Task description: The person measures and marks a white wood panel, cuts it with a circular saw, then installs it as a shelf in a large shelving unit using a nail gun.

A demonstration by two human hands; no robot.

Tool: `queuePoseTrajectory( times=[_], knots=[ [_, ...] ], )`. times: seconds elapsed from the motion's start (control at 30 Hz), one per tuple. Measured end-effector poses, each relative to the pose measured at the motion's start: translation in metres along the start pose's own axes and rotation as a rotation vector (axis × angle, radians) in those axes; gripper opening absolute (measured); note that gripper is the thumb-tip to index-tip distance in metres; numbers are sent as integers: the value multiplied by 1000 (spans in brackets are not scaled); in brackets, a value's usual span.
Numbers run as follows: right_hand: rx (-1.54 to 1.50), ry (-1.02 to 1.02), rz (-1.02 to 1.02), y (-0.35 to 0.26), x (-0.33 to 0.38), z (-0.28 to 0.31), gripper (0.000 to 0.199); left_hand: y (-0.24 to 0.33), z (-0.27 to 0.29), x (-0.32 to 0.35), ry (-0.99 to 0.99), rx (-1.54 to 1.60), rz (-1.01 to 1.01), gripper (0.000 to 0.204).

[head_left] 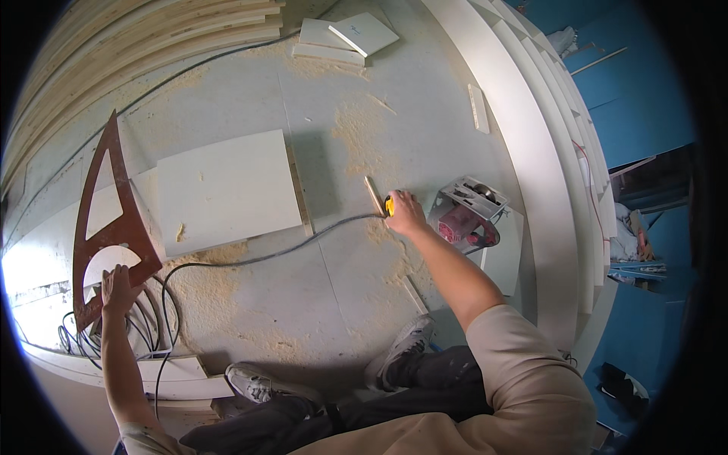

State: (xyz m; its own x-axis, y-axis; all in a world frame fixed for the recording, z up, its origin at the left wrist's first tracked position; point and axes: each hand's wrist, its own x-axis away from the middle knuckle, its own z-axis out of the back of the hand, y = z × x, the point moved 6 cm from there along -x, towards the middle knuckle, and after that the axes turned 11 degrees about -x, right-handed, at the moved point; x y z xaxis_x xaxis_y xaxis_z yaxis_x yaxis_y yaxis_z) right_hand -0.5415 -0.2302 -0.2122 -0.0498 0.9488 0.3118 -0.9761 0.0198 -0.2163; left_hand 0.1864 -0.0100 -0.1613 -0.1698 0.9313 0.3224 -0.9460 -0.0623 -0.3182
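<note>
Left hand [117,290]: fingers closed on brown triangle ruler [114,231]. Right hand [408,214]: fingers curled round yellow tape measure [390,206], left of red saw [458,224].

Free passage over far-middle floor [428,106] between board [227,193] and frame [535,167]. Cable [296,248] crosses near side; saw [464,220] blocks right, planks [129,57] far left, set square [108,233] left, cable loops [158,318] near left.

txt: none legible | wht board [381,36]: blue scrawl [358,30], unreadable
</note>
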Motion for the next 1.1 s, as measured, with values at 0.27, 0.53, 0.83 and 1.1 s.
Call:
queuePoseTrajectory(
  times=[0.27,0.53,0.83,1.1],
  knots=[
    [-352,-60,-257,25,-6,-20,59,-61,-60,10,-305,208,123,63],
    [-1644,-443,-242,-36,-22,17,39,39,63,-28,218,545,57,33],
    [-909,-857,506,-253,83,-6,50,309,119,-5,-481,1402,-327,32],
    [-484,-730,624,-267,125,-20,43,309,111,20,-564,1288,-396,22]
  ],
)
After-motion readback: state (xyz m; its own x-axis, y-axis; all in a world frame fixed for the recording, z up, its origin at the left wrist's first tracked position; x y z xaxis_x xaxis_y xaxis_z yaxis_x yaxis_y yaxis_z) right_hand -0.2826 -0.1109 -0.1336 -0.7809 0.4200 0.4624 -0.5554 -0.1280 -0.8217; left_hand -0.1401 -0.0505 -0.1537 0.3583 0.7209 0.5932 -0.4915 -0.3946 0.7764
